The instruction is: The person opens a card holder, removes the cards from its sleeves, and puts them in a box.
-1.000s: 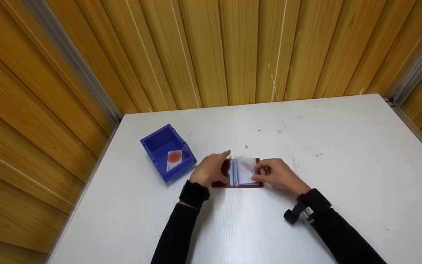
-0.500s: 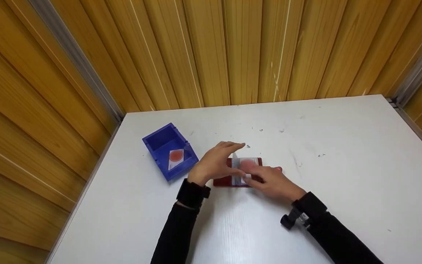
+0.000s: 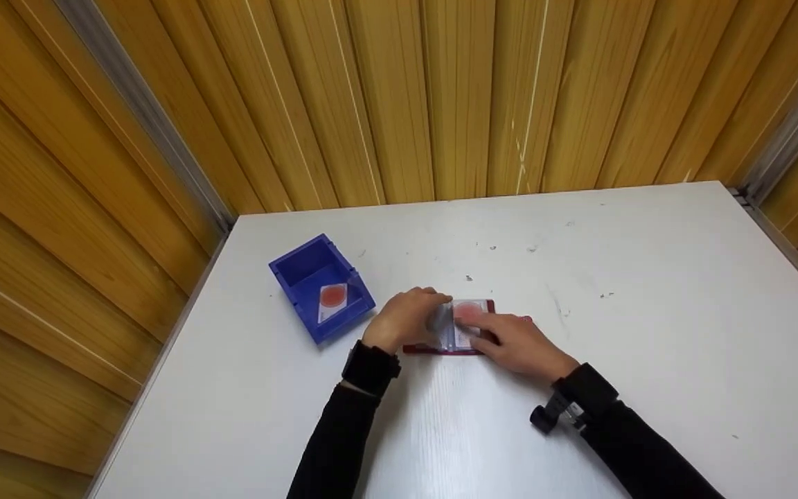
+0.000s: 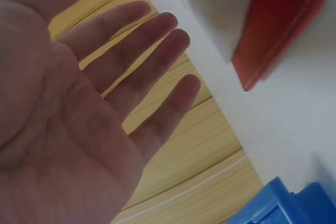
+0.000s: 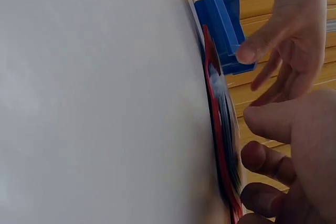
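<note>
Red card holder (image 3: 463,336) lay unfolded between my hands, blue bin (image 3: 302,285) at its 10 o'clock. Hands were apart: left hand (image 3: 404,319) at 9, fingers straight; right hand (image 3: 520,346) at 4, fingers relaxed.

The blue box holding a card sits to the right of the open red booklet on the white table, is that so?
Not quite: the blue box holding a card sits to the left of the open red booklet on the white table, as the head view shows.

My right hand (image 3: 524,344) has open white tabletop (image 3: 655,312) to its right, while my left hand (image 3: 404,319) and the blue bin (image 3: 300,281) block leftward.
</note>
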`<state>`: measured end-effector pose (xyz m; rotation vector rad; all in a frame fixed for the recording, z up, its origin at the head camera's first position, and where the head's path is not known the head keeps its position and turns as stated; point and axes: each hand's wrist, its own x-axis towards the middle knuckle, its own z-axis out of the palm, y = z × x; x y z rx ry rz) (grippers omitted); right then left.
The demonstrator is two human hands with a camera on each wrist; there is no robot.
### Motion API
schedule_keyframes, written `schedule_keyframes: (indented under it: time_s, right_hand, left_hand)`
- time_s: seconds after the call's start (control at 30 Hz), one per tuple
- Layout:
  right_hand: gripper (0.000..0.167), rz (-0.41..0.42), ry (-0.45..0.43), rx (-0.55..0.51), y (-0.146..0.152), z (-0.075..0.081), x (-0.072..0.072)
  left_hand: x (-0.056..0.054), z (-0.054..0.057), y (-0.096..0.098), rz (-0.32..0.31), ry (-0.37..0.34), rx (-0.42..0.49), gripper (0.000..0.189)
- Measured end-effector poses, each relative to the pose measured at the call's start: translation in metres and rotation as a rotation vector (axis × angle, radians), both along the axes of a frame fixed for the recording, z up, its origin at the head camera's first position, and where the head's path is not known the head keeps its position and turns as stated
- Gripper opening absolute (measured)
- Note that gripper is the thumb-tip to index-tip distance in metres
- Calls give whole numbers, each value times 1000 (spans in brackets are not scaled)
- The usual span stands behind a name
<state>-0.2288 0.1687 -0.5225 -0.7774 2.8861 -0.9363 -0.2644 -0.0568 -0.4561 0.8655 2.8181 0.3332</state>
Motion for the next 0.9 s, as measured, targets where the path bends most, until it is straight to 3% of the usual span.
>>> schedule_keyframes:
  time_s: [0.3,0.53,0.9]
  right_hand:
    - [62,-138,-95,16,14,1,-9]
    - [73,-116,-152,-30,22,1,-12]
    - [76,-110,-161,-57,24,0,-13]
  left_hand:
    - [-2,-8,-2,48,22,-37,66]
    - [-1,-9,-4,91,30,-48,63]
    - [1,-9,-5,60,45,-67,63]
